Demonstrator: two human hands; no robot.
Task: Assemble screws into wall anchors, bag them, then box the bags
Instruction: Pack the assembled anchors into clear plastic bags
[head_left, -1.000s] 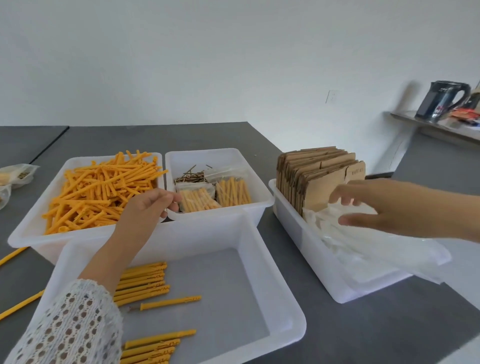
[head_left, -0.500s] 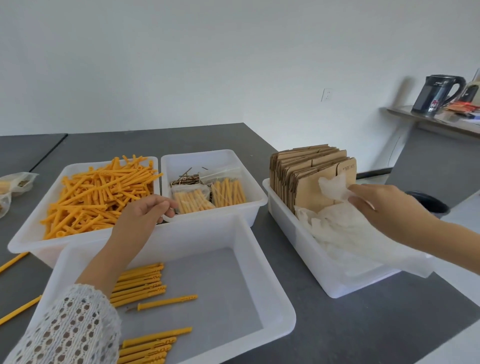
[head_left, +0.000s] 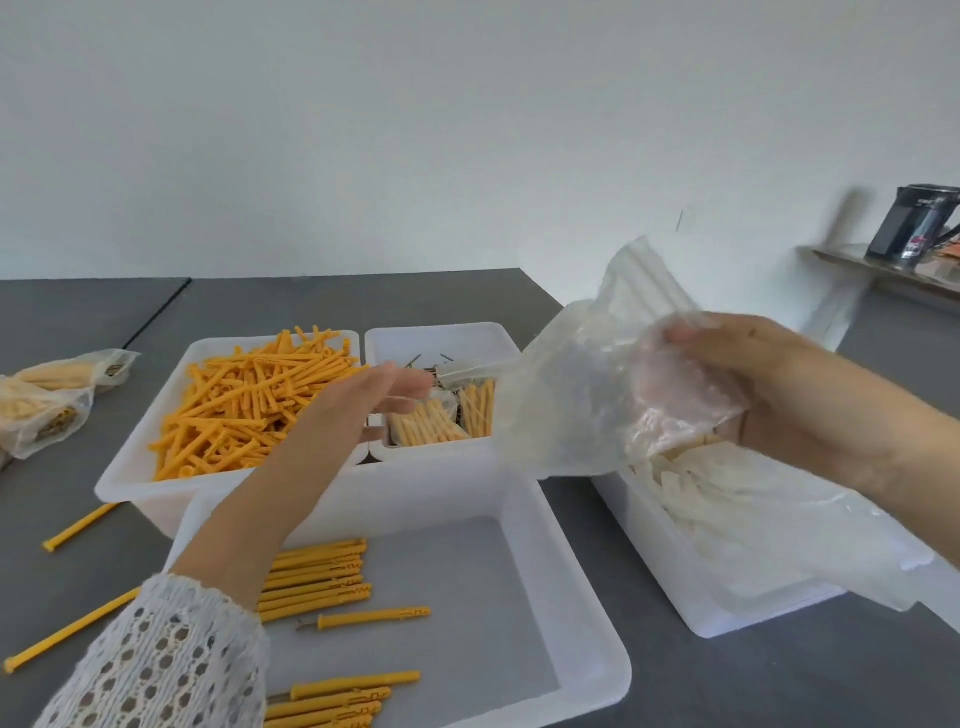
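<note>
Up at 3 o'clock, the right hand (head_left: 779, 395) holds a clear bag (head_left: 597, 384) in the air. Its fingers curl round the bunched plastic, and the bag hangs open and crinkly toward 9 o'clock. Under that hand sits a white bin (head_left: 675, 582) full of more clear bags (head_left: 753, 519).

Near the middle, the left hand (head_left: 353, 415) floats with its fingers straight and spread a little. It holds nothing. It hangs over the gap between two back bins. Its arm wears a white lacy sleeve (head_left: 161, 660) down at 7 o'clock.

At 10 o'clock from the middle, a big bin (head_left: 130, 467) is piled with loose orange anchors (head_left: 244, 400). Just beside it, at 12 o'clock, a small bin (head_left: 441, 338) holds dark screws (head_left: 421, 361) and little filled bags (head_left: 431, 431) of anchors.

At 6 o'clock, a front bin (head_left: 571, 597) holds neat rows of anchors with screws (head_left: 317, 577). One (head_left: 369, 618) lies alone, apart from the rows.

Two anchors (head_left: 78, 527) lie on the grey table (head_left: 727, 686) at 8 o'clock, outside the bins. More packed bags (head_left: 52, 400) rest on the table at 9 o'clock.

Far off at 2 o'clock, a dark jug (head_left: 914, 223) stands on a shelf (head_left: 883, 273). It looks blurry.
</note>
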